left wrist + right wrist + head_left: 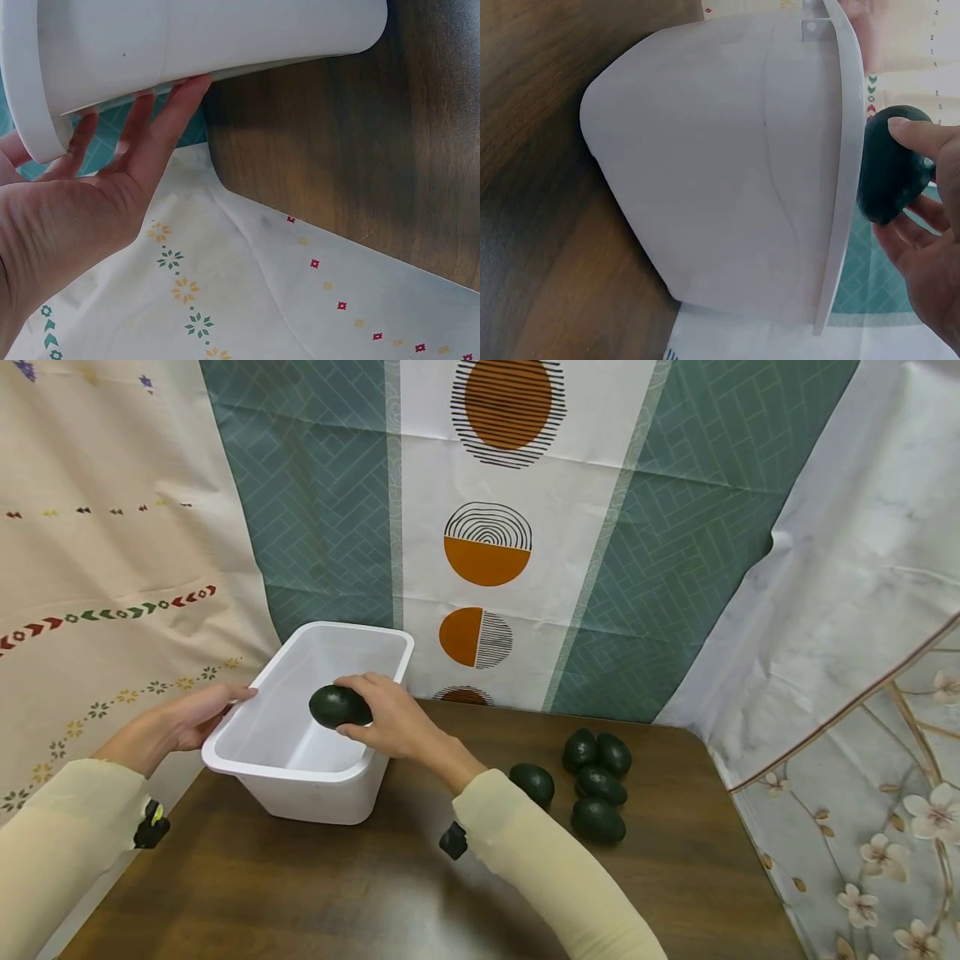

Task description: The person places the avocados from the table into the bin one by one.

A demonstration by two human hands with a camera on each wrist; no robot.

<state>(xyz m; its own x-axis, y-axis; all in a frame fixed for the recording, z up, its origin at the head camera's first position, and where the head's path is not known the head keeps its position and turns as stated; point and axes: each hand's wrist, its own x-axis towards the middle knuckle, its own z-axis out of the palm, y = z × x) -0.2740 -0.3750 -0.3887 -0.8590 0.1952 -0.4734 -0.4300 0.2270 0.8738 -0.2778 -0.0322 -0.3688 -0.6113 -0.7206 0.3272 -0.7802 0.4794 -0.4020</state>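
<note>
My right hand (pixel 393 718) holds a dark green avocado (pixel 337 706) over the opening of a white plastic bin (pixel 300 774). In the right wrist view the thumb lies on one side of the avocado (pixel 892 169) and the fingers on the other, just beyond the bin's rim (pixel 850 150). At the bin's left side, my left hand (pixel 187 718) grips the rim, thumb on top. Its fingers (pixel 161 131) reach under the rim against the outer wall in the left wrist view. The bin stands on the brown wooden table (pixel 300 877).
Several more avocados (pixel 600 785) lie grouped on the table to the right, beyond my right forearm, with one avocado (pixel 532 783) slightly left of the rest. A patterned cloth (pixel 487 527) hangs behind the table. Other cloths (pixel 847 735) hang along the sides.
</note>
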